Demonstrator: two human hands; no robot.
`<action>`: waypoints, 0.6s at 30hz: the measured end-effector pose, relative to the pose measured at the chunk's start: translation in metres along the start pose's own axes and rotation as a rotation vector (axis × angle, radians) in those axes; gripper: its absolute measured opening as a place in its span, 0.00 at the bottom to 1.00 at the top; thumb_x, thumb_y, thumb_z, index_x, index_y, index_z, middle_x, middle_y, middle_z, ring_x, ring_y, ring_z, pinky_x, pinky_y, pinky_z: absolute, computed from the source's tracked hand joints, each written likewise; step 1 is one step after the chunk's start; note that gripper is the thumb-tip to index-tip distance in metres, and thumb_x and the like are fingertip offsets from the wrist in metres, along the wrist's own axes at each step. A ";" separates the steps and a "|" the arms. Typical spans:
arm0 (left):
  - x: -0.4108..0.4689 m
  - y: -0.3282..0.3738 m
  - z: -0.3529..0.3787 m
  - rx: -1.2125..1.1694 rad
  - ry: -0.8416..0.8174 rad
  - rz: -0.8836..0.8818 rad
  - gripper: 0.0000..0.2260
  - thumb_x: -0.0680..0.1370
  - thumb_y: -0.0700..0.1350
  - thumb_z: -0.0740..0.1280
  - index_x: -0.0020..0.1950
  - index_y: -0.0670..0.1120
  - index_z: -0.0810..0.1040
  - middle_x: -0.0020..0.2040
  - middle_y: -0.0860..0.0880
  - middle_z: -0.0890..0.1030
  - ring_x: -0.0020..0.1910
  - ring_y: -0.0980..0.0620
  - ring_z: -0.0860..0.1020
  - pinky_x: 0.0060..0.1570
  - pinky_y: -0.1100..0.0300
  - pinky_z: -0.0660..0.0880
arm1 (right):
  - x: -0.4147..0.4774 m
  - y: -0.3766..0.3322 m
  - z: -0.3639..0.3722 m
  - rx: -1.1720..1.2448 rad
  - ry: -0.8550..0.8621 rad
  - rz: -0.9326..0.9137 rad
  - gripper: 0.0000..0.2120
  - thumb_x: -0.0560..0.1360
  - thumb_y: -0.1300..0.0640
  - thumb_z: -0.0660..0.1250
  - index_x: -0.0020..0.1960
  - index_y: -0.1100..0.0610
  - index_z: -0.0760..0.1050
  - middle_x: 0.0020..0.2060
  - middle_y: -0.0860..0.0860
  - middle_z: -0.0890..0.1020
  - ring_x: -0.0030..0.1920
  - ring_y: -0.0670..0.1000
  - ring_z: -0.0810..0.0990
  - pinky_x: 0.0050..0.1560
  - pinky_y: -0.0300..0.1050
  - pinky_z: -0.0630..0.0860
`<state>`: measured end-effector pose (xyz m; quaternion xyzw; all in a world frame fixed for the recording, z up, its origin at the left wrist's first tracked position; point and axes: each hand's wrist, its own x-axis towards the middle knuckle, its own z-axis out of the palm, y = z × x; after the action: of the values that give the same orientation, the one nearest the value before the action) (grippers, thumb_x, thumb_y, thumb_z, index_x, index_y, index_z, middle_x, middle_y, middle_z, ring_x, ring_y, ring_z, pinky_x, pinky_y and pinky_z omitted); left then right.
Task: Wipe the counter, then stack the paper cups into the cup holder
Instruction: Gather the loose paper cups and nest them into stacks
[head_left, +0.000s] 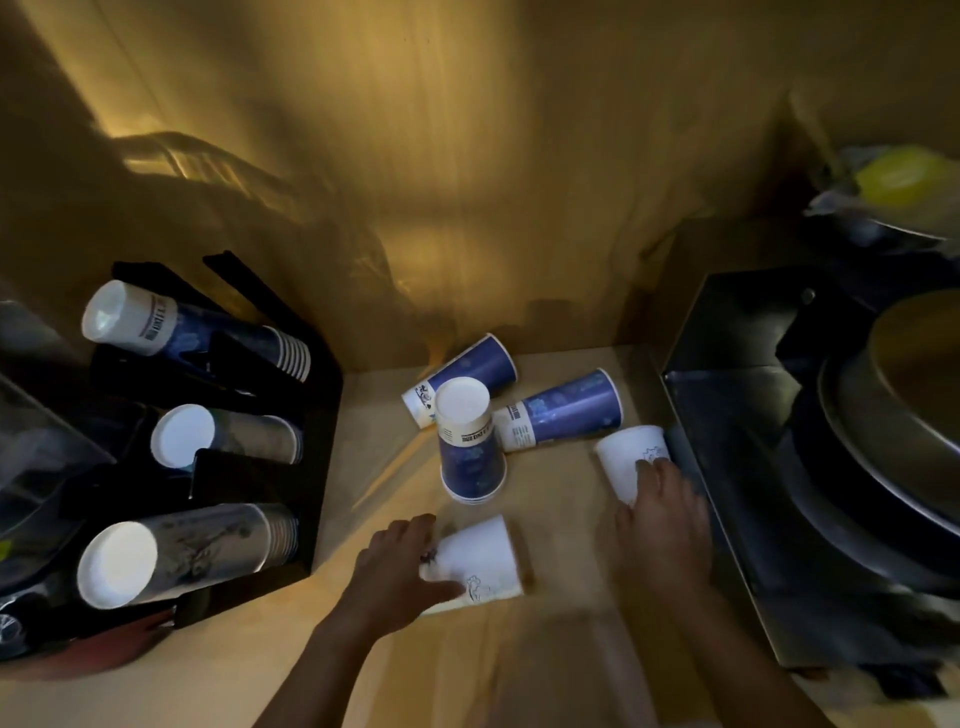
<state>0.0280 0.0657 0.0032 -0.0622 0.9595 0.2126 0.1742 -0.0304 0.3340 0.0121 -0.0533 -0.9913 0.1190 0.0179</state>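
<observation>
On the wooden counter (561, 613) my left hand (395, 566) wraps its fingers around a white paper cup (483, 558) lying on its side. My right hand (662, 525) rests on a second white cup (631, 460) beside the metal box. Behind them, a small stack of blue cups (467, 447) stands upside down, and two more blue cups (470, 374) (566, 410) lie on their sides near the back wall. The black cup holder (317, 467) at the left carries a blue stack (187, 332), a grey stack (228, 434) and another grey stack (182, 556).
A dark metal box (727, 467) with round pans (893, 415) borders the counter on the right. Something yellow (904, 174) lies at the far right back. A wooden wall (467, 156) closes the back. A red item (114, 642) lies under the holder's front.
</observation>
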 end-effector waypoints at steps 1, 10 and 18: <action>0.001 0.000 0.002 0.007 -0.017 0.012 0.39 0.66 0.62 0.71 0.72 0.53 0.59 0.69 0.50 0.69 0.65 0.48 0.67 0.59 0.55 0.65 | -0.002 0.003 0.002 0.002 0.006 0.018 0.24 0.68 0.60 0.68 0.63 0.62 0.67 0.61 0.63 0.73 0.57 0.62 0.72 0.57 0.55 0.66; -0.003 -0.008 0.012 0.078 -0.080 0.005 0.39 0.66 0.51 0.74 0.71 0.51 0.58 0.66 0.48 0.71 0.63 0.46 0.70 0.59 0.53 0.67 | -0.008 0.010 0.017 -0.048 -0.080 0.045 0.32 0.74 0.50 0.61 0.73 0.55 0.50 0.64 0.60 0.67 0.55 0.58 0.72 0.55 0.51 0.67; -0.025 -0.011 -0.015 -0.260 0.048 -0.053 0.36 0.61 0.52 0.79 0.60 0.57 0.59 0.58 0.46 0.77 0.50 0.49 0.77 0.49 0.53 0.76 | -0.006 0.019 0.028 0.050 -0.126 0.059 0.40 0.72 0.47 0.63 0.72 0.42 0.37 0.63 0.59 0.65 0.54 0.58 0.71 0.51 0.53 0.70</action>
<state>0.0488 0.0502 0.0207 -0.1147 0.9257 0.3288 0.1475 -0.0240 0.3453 -0.0198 -0.0742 -0.9852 0.1475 -0.0467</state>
